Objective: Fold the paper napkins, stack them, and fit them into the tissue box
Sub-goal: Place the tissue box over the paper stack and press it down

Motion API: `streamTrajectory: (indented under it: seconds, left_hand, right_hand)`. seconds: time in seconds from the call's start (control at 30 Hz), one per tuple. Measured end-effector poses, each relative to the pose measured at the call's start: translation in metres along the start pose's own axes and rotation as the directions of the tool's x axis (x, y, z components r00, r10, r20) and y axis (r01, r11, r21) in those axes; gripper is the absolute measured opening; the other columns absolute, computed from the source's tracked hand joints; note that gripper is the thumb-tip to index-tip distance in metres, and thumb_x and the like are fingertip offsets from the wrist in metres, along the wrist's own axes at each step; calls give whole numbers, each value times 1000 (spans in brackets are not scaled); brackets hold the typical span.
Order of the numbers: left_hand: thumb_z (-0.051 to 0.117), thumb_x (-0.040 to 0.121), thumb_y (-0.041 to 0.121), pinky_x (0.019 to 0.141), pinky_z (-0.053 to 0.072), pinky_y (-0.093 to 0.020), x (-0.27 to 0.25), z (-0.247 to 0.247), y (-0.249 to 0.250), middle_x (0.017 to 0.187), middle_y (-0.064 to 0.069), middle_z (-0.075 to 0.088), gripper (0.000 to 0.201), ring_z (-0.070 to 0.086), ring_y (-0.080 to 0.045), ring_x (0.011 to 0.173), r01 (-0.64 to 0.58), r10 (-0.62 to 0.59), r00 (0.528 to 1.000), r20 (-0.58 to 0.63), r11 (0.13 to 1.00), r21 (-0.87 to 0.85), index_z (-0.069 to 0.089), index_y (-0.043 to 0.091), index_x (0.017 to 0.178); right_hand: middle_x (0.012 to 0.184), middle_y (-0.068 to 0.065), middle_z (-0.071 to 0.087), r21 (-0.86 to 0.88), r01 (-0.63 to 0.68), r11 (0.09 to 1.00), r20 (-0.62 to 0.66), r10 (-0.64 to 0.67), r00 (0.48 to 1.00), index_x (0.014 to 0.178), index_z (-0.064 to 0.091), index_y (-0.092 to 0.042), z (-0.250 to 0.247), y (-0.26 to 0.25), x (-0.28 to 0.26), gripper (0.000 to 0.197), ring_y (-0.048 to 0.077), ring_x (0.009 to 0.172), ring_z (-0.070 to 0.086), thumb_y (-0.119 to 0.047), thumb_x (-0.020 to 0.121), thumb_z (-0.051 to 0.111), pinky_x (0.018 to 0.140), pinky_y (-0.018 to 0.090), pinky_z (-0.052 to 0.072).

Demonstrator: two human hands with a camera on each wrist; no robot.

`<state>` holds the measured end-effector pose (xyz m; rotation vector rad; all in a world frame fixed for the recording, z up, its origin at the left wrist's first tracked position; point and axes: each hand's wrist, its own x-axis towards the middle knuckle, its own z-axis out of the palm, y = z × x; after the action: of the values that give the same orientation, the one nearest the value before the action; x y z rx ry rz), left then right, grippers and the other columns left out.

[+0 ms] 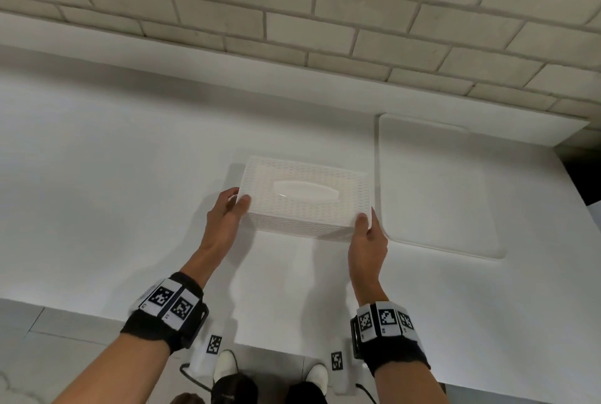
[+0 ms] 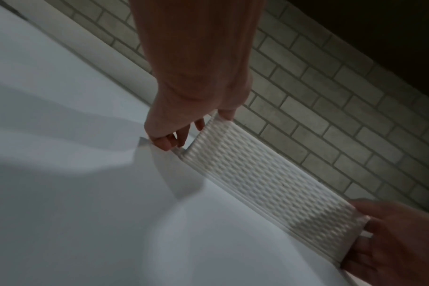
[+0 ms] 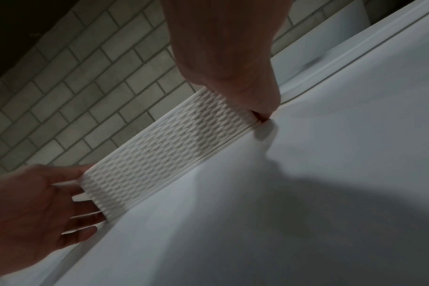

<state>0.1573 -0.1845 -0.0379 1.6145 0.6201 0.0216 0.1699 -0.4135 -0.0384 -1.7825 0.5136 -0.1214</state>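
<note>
A white woven-pattern tissue box (image 1: 304, 197) with an oval slot in its lid sits on the white table (image 1: 130, 192). My left hand (image 1: 229, 208) grips its left end, thumb on the top edge and fingers on the side. My right hand (image 1: 369, 229) grips the right near corner, thumb on top. In the left wrist view the left hand (image 2: 184, 131) holds the box (image 2: 257, 178) at its end, with the right hand (image 2: 389, 238) at the other end. The right wrist view shows the box (image 3: 164, 154) between the right hand (image 3: 252, 100) and the left hand (image 3: 44, 203). No loose napkins are in view.
A flat white rounded-corner board (image 1: 435, 185) lies right of the box, nearly touching it. A grey brick wall (image 1: 292, 13) runs behind the table. The table's near edge is just below my wrists, with the floor and my shoes (image 1: 227, 368) beyond it.
</note>
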Motion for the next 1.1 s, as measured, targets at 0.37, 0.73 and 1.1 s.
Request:
streamTrajectory:
  seconds: [0.37,0.73,1.1]
  left_hand:
    - [53,93,44,95,39,-37,35,2,42,148,0,42,55,45,-23,129,78,-85,992,91,994,74,38,29,145]
    - [33,101,43,116,26,-41,67,27,50,154,-8,37,54,35,-28,141,77,-107,990,91,955,285,36,16,147]
    - [36,100,49,109,32,-55,45,13,79,158,-15,27,63,30,-40,140,267,-323,926,196,926,267,24,15,152]
  right_hand:
    - [129,5,62,-104,-66,992,73,74,995,126,61,-14,-2,-28,45,43,27,124,53,-42,98,41,108,40,40]
    - [133,16,56,-314,0,949,223,74,972,127,56,-6,9,-35,88,46,35,125,50,-36,103,32,104,40,38]
    - [149,18,43,-405,-37,913,308,175,935,142,42,-3,3,-56,89,58,35,134,43,-43,101,33,113,47,35]
